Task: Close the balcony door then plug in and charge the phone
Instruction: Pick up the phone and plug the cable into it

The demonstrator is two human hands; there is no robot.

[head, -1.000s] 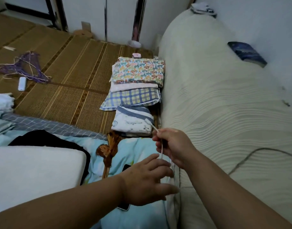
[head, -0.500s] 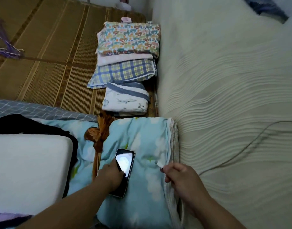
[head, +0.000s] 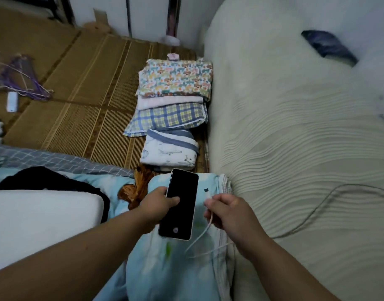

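Observation:
A phone [head: 180,203] with a dark screen and a pale rim is lifted above the light blue quilt [head: 165,263], home button toward me. My left hand [head: 158,206] grips its left edge, thumb on the glass. My right hand [head: 228,211] pinches a white charging cable [head: 200,235] just behind its plug [head: 206,190]. The plug tip points up, a short gap to the right of the phone. The cable runs down from my fist over the quilt.
A stack of folded cloths [head: 173,109] lies on the woven mat [head: 82,101] ahead. A pale ribbed mattress cover [head: 295,137] rises on the right, with a grey cord [head: 321,205] across it. A white pillow [head: 41,222] sits at left. Purple hangers [head: 23,81] lie far left.
My left hand has picked the phone up off the quilt and its screen has gone dark. My right hand has brought the plug closer to the phone.

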